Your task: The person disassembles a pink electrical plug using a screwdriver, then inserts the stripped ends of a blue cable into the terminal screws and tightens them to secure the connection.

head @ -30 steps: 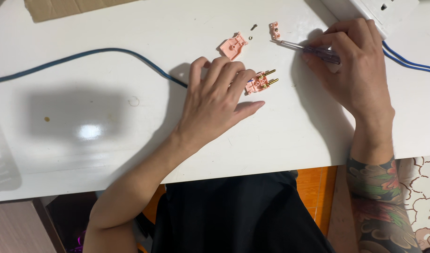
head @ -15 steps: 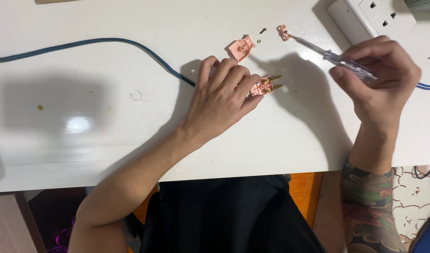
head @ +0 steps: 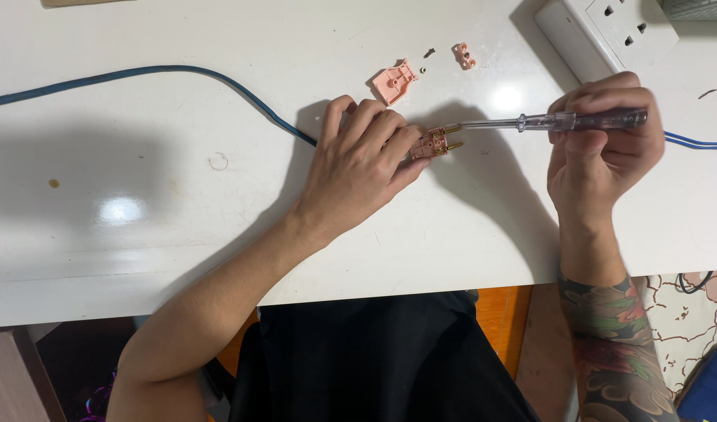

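My left hand (head: pixel 362 164) lies flat on the white table (head: pixel 139 234), its fingertips pressing down a pink plug body (head: pixel 435 144) with brass prongs pointing right. A blue cable (head: pixel 171 72) runs from the left and passes under this hand. My right hand (head: pixel 605 144) grips the clear handle of a screwdriver (head: pixel 546 121) held level, its thin metal tip reaching left to the plug by the prongs. Above the left hand lie a pink plug cover (head: pixel 393 81), a small pink clamp piece (head: pixel 464 56) and two tiny screws (head: pixel 427 55).
A white power strip (head: pixel 601 31) sits at the top right. A blue wire (head: pixel 699 142) runs off to the right behind my right hand. The table's front edge runs close to my body; a brown stain (head: pixel 54 184) marks the left side.
My right hand has swung the screwdriver from pointing up-left at the small clamp piece to lying level, its tip now at the plug under my left fingers. The left hand stayed put.
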